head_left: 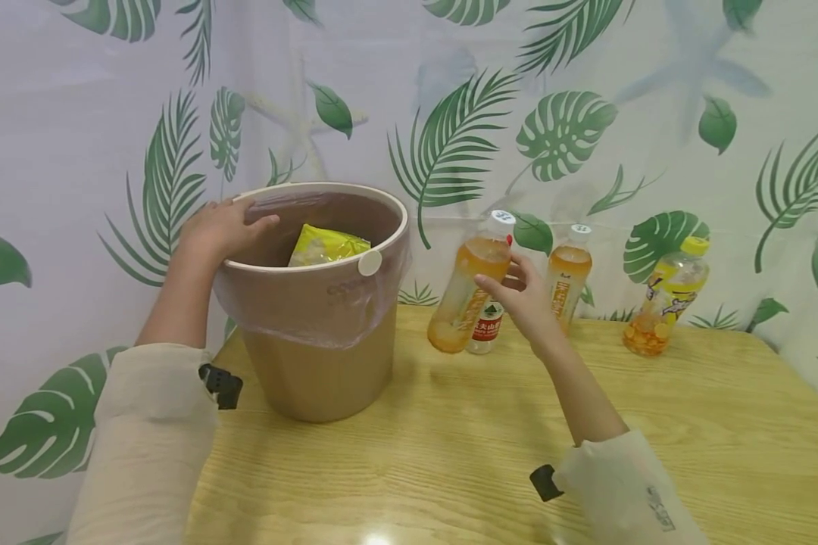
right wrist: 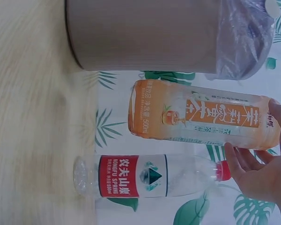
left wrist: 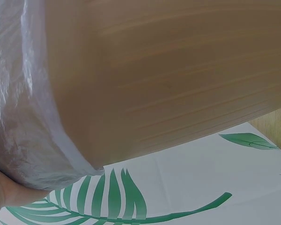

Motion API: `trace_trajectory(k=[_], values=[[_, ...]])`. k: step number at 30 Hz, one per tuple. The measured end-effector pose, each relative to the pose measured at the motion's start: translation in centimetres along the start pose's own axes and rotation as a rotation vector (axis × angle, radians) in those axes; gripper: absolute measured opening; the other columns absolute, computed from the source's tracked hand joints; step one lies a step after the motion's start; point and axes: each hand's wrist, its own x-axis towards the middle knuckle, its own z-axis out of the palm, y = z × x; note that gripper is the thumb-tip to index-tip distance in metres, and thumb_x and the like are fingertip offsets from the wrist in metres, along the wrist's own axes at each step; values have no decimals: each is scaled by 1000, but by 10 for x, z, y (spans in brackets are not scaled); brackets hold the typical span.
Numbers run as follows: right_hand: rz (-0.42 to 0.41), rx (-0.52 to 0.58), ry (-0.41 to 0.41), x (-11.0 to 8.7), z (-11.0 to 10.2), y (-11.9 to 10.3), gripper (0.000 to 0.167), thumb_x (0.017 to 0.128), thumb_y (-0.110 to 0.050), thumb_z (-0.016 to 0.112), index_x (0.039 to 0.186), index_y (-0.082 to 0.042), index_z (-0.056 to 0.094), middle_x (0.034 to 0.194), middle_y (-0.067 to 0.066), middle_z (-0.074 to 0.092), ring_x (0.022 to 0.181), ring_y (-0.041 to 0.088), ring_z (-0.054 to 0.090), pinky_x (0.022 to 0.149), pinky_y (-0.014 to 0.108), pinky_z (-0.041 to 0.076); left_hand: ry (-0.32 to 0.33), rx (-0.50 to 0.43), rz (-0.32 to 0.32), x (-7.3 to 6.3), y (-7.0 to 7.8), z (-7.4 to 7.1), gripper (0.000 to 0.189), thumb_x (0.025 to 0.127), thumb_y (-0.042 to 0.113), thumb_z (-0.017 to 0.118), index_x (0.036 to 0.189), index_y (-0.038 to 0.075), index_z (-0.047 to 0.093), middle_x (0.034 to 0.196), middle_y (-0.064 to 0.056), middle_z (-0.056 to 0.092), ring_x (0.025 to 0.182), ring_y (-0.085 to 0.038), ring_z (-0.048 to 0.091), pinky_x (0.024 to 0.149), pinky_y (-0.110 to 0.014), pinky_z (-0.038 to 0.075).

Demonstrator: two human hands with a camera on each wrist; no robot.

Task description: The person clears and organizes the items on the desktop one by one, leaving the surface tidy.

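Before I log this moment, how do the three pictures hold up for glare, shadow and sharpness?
Head: a small glare spot whitens the table near the bottom edge, soft shadow beside the bin; left wrist: dim, the bin's wall soft, pale highlights streaking the plastic liner; right wrist: the held tea bottle has legible lettering, though the wood grain looks soft.

The bin (head_left: 320, 371) is brown, the backdrop (head_left: 354, 60) leaf-patterned
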Motion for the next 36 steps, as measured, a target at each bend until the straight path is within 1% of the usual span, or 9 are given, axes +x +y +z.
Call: trace_trajectory(k=[4, 8, 12, 16, 19, 23, 25, 30, 36], values=[[-17, 17, 7, -4, -5, -7, 67, 86, -32, 65, 140, -8, 33, 129, 16, 44, 114, 28, 46, 93, 43, 41, 2, 5, 1, 1, -1, 0, 74, 94, 54, 31, 145, 2, 18, 144, -30, 17, 131, -48, 9, 101, -61, 13], [1, 29, 20, -8, -9, -12, 69, 87, -33, 64, 141, -8, 31, 129, 15, 44, 113, 25, 46, 94, 39, 40, 8, 4, -3, -1, -1, 0, 72, 95, 52, 32, 145, 2, 19, 144, -30, 17, 131, -48, 9, 101, -61, 13], [1, 55, 31, -10, -13, -17, 69, 87, -32, 64, 141, -7, 30, 129, 15, 44, 111, 22, 47, 95, 39, 40, 4, 1, -4, -2, -1, 0, 73, 95, 52, 32, 145, 2, 18, 144, -30, 16, 131, -48, 7, 101, -61, 12], [-3, 67, 42, -12, -16, -22, 68, 86, -33, 64, 140, -8, 31, 130, 15, 44, 108, 20, 49, 96, 39, 38, -3, 4, -5, -1, -2, 0, 74, 94, 54, 31, 145, 2, 17, 144, -30, 16, 131, -48, 7, 102, -61, 12], [-15, 88, 46, -13, -19, -25, 65, 87, -32, 64, 139, -9, 34, 129, 13, 46, 106, 19, 51, 94, 34, 41, -4, 5, -7, -1, -2, -1, 74, 94, 54, 30, 145, 2, 17, 144, -30, 16, 131, -48, 7, 102, -61, 12], [-38, 148, 53, -15, -21, -27, 61, 87, -28, 65, 137, -9, 36, 127, 11, 47, 103, 18, 52, 87, 24, 45, 3, 7, -5, -1, -1, 0, 73, 95, 53, 31, 145, 2, 18, 144, -30, 17, 131, -48, 9, 101, -61, 13], [-40, 168, 62, -16, -22, -28, 60, 87, -28, 65, 136, -9, 37, 126, 11, 47, 103, 18, 52, 85, 23, 45, 5, 8, -5, -1, 0, 0, 72, 95, 52, 32, 145, 2, 19, 144, -30, 18, 131, -48, 10, 101, -61, 14], [-57, 229, 76, -18, -24, -32, 55, 87, -25, 65, 134, -10, 39, 128, 13, 46, 106, 20, 51, 86, 24, 46, 4, 5, -10, 0, 1, 1, 72, 95, 52, 32, 145, 2, 19, 144, -29, 18, 131, -48, 9, 101, -61, 14], [-93, 313, 101, -19, -25, -37, 57, 88, -22, 64, 135, -5, 36, 126, 13, 48, 107, 20, 53, 83, 23, 47, 5, 2, -13, 1, 1, 1, 72, 95, 52, 32, 145, 3, 19, 145, -29, 17, 131, -48, 8, 102, -61, 13]])
